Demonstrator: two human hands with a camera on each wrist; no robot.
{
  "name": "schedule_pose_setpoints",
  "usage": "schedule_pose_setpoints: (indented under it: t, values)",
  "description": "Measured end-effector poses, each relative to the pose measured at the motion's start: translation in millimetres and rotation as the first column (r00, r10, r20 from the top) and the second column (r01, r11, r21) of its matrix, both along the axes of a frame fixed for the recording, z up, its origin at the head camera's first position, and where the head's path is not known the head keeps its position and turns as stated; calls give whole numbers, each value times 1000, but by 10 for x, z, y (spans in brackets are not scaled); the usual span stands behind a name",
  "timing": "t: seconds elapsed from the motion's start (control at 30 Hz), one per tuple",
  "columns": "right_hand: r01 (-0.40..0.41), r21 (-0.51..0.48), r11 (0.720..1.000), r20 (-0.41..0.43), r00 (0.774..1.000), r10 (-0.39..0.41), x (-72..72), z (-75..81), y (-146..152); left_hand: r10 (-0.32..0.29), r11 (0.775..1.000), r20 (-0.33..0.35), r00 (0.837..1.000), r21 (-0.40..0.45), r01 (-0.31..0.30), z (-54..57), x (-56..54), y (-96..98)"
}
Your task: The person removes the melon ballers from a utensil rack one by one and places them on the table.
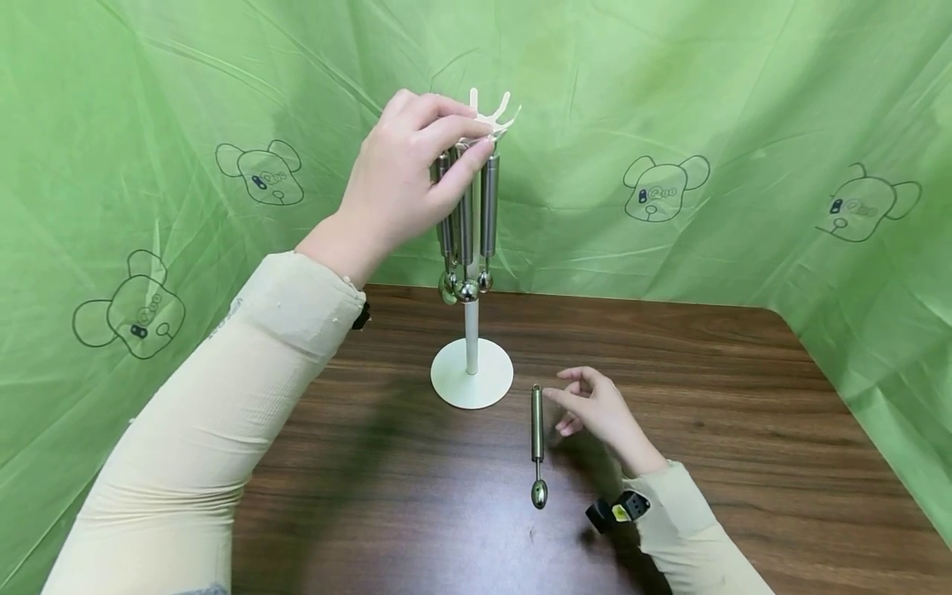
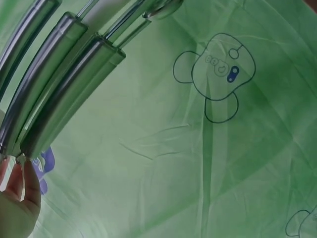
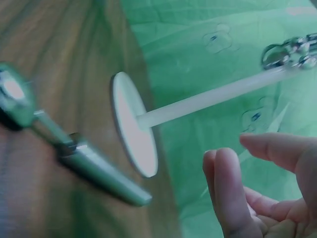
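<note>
A white stand (image 1: 454, 376) with a round base and curved hooks at its top bears several metal melon ballers (image 1: 488, 207), hanging scoop-down. Up at the hooks, my left hand (image 1: 412, 165) pinches the top end of one hanging melon baller between thumb and fingers; the left wrist view shows its fingertips at the handle's end loop, though the exact contact is partly hidden. Another melon baller (image 1: 537, 426), with an oval scoop, lies on the table right of the base. Beside its handle, my right hand (image 1: 598, 409) hovers with loosely bent fingers, holding nothing.
The dark wooden table (image 1: 714, 397) meets a green cloth backdrop (image 1: 565, 215) with printed bear faces behind and at the sides. A black wrist device (image 1: 632, 504) sits at the right sleeve.
</note>
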State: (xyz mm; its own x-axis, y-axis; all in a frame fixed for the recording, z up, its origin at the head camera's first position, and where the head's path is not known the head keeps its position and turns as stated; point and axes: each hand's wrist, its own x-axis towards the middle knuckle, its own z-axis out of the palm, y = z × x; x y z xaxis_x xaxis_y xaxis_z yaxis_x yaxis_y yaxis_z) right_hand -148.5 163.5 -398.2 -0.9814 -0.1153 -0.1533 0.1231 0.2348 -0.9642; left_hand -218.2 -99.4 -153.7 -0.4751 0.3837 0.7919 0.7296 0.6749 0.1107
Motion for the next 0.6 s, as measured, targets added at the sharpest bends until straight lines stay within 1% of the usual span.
schedule_pose_setpoints:
  t: [0.07,0.13,0.3,0.43,0.6]
  values:
    - [-14,-18,1000,-24,1000,14,-19,98,-7,-10,1000,-7,1000,-13,10,2,-8,-18]
    - [-34,-26,999,-56,998,33,-39,192,-19,-27,999,-30,999,-23,26,2,-18,-30]
    - [-74,-34,997,-134,989,69,-101,413,-70,-61,998,-54,997,-17,60,11,-31,-58]
    - [-90,-34,995,-189,979,82,-156,577,-100,-63,998,-28,998,-18,62,19,-27,-90]
    - [-107,-48,993,-230,969,93,-209,756,-134,-43,999,45,998,10,43,30,-12,-148]
